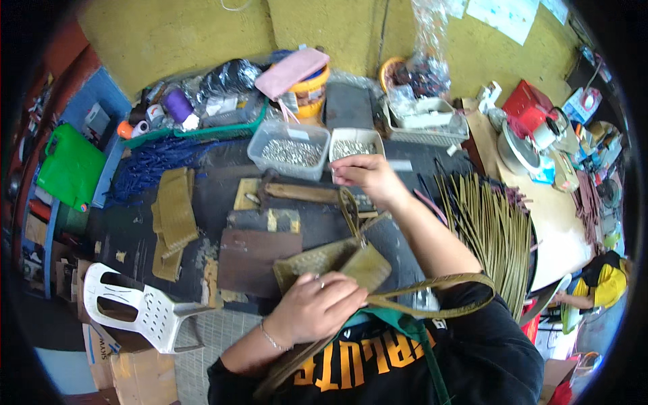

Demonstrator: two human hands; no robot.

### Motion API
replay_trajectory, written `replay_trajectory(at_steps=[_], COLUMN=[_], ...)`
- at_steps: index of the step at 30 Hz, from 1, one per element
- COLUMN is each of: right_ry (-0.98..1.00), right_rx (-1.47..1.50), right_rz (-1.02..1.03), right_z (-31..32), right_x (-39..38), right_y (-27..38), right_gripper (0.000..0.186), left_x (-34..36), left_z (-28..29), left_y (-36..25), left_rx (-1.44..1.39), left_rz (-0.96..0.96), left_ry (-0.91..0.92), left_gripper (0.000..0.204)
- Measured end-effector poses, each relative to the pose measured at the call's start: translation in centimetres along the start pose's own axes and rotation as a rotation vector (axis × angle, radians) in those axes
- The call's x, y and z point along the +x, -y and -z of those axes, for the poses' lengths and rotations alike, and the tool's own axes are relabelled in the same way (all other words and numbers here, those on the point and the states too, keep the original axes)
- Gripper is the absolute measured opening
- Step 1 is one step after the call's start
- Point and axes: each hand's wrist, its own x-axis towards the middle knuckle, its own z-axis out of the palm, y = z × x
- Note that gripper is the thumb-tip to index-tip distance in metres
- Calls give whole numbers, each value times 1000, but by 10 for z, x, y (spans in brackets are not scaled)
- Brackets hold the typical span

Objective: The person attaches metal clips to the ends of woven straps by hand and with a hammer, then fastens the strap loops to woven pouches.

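My left hand (pixel 318 305) is closed on an olive-green leather-like bag (pixel 370 268) in front of my chest. A small loop strap rises from the bag's top, and a long olive strap (pixel 466 297) curves out past my right arm. Over the front edge of a white tub (pixel 356 135) of small metal pieces is my right hand (pixel 370 177). Its fingertips are pinched together; anything between them is too small to make out. Beside that tub stands a clear plastic box (pixel 289 150) with more silvery pieces. A hammer (pixel 304 194) with a wooden handle lies just left of my right hand.
A dark brown board (pixel 260 262) lies left of the bag. Folded olive pieces (pixel 175 216) are farther left, and a bundle of olive strips (pixel 486 229) lies right. A white plastic chair (pixel 145 314) stands at lower left. Another person (pixel 594 290) sits far right.
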Motion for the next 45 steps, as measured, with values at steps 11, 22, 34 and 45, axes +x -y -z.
replay_trajectory(at_steps=[11,22,34,45], right_ry=[-147,-286,-134,-53], right_rx=[17,-338,-305,-309], right_rz=[188,435,569,635], right_z=[4,-1,5,6], right_x=[-230,-271,-258,-256], right_y=[53,41,31,31], right_gripper=[12,7,14,12], left_x=[62,67,59,56], left_z=[-20,-28,-28,-25], left_y=[-52,-67,-57,-61], left_rx=[16,2,-104,-121], left_rz=[-416,-546,-509,-476], left_ry=[88,82,75,80], left_gripper=[13,11,11,13])
